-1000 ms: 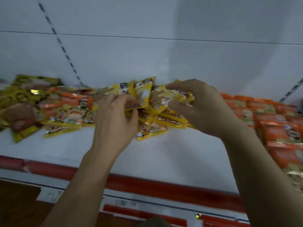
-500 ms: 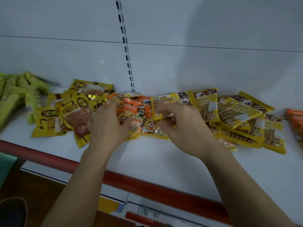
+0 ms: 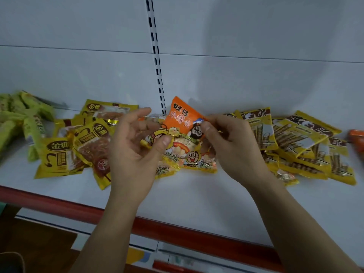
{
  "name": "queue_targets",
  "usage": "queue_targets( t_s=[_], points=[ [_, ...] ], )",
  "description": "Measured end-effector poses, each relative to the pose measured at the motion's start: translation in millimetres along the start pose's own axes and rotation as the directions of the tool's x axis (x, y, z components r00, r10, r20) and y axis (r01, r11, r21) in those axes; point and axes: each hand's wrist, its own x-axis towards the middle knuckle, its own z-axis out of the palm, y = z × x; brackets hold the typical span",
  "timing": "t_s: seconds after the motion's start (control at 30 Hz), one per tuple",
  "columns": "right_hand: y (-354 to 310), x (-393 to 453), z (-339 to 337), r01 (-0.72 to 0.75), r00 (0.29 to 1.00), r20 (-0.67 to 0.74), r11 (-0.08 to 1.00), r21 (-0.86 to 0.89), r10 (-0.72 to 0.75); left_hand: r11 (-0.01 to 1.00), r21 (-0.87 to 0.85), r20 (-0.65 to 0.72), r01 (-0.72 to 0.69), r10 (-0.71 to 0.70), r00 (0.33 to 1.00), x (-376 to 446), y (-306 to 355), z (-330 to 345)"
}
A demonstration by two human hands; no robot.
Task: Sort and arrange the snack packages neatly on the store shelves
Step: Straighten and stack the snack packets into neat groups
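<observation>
An orange snack packet stands tilted up above the white shelf, held between both hands. My right hand pinches its right edge with thumb and fingers. My left hand has its thumb on the lower left of the packet, fingers loosely spread behind it. More orange-and-yellow packets lie flat under it. Yellow biscuit-stick packets lie overlapped to the right. Yellow dried-meat packets lie to the left.
Green packets are heaped at the far left. One orange packet shows at the right edge. A slotted upright runs up the white back panel. The shelf's red front rail crosses below my wrists.
The view has swung left along the shelf. My hands left the yellow biscuit-stick packets, moved to the orange ones and lifted one packet up off the pile.
</observation>
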Motion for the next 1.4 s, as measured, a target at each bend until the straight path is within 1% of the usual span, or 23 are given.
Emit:
queue_targets(
  t_s=[0.1, 0.17, 0.27, 0.33, 0.4, 0.47, 0.53, 0.6, 0.7, 0.77, 0.87, 0.93, 1.03, 1.07, 1.1, 1.17, 1.2, 1.23, 1.3, 1.33, 1.4],
  points=[
    [0, -6, -9, -0.033, 0.998, -0.055, 0.984, 0.175, 0.044, 0.990, -0.069, -0.014, 0.127, -0.128, 0.992, -4, 2, 5],
    [0, -9, -16, -0.061, 0.995, -0.058, 0.968, 0.242, 0.078, 0.979, -0.084, -0.011, 0.185, -0.186, 0.982, -7, 1, 8],
    [-1, -16, -27, -0.067, 0.994, -0.068, 0.961, 0.267, 0.088, 0.979, -0.083, -0.013, 0.188, -0.189, 0.982, -9, -1, 14],
    [-2, -22, -34, -0.070, 0.986, -0.122, 0.954, 0.293, 0.110, 0.985, -0.076, -0.025, 0.153, -0.155, 0.988, -10, 1, 20],
    [0, -29, -40, -0.111, 0.966, -0.170, 0.905, 0.411, 0.196, 0.991, -0.062, -0.040, 0.119, -0.122, 0.992, -12, 6, 29],
    [2, -35, -47, -0.166, 0.947, -0.139, 0.815, 0.556, 0.288, 0.985, -0.103, -0.058, 0.138, -0.145, 0.988, -15, 10, 42],
    [6, -41, -57, -0.214, 0.946, -0.072, 0.772, 0.598, 0.317, 0.973, -0.169, -0.053, 0.159, -0.170, 0.984, -18, 15, 54],
    [10, -45, -69, -0.222, 0.944, -0.063, 0.761, 0.610, 0.325, 0.968, -0.194, 0.039, 0.159, -0.155, 0.987, -21, 19, 64],
    [16, -52, -89, -0.174, 0.927, -0.141, 0.730, 0.660, 0.348, 0.956, -0.190, 0.250, 0.224, -0.174, 0.952, -32, 30, 83],
    [18, -58, -100, -0.161, 0.921, -0.165, 0.730, 0.665, 0.353, 0.961, -0.153, 0.311, 0.230, -0.174, 0.934, -41, 37, 98],
    [20, -73, -117, -0.151, 0.908, -0.221, 0.771, 0.619, 0.355, 0.938, -0.205, 0.292, 0.279, -0.214, 0.932, -50, 40, 115],
    [23, -83, -129, -0.148, 0.887, -0.270, 0.784, 0.603, 0.375, 0.932, -0.223, 0.262, 0.287, -0.226, 0.938, -55, 45, 127],
    [30, -96, -149, -0.150, 0.847, -0.286, 0.720, 0.678, 0.447, 0.928, -0.240, 0.283, 0.286, -0.215, 0.935, -65, 57, 149],
    [32, -100, -157, -0.151, 0.844, -0.278, 0.699, 0.699, 0.459, 0.920, -0.246, 0.315, 0.304, -0.221, 0.923, -68, 61, 156],
    [34, -103, -166, -0.156, 0.849, -0.269, 0.701, 0.696, 0.456, 0.913, -0.243, 0.364, 0.327, -0.227, 0.904, -69, 64, 162],
    [38, -109, -187, -0.167, 0.868, -0.259, 0.741, 0.650, 0.423, 0.899, -0.221, 0.481, 0.377, -0.236, 0.844, -71, 68, 174],
    [40, -113, -198, -0.173, 0.875, -0.254, 0.754, 0.633, 0.413, 0.890, -0.218, 0.522, 0.401, -0.240, 0.818, -72, 71, 180],
    [42, -117, -209, -0.182, 0.878, -0.245, 0.760, 0.624, 0.411, 0.879, -0.225, 0.535, 0.420, -0.249, 0.807, -75, 72, 187],
    [47, -124, -229, -0.207, 0.885, -0.231, 0.785, 0.584, 0.405, 0.876, -0.229, 0.511, 0.424, -0.262, 0.818, -81, 74, 200],
    [51, -128, -238, -0.221, 0.886, -0.233, 0.806, 0.549, 0.402, 0.889, -0.205, 0.502, 0.409, -0.263, 0.824, -85, 74, 207],
    [57, -136, -253, -0.238, 0.882, -0.257, 0.843, 0.482, 0.395, 0.908, -0.142, 0.515, 0.394, -0.272, 0.813, -95, 73, 219]
  ],
)
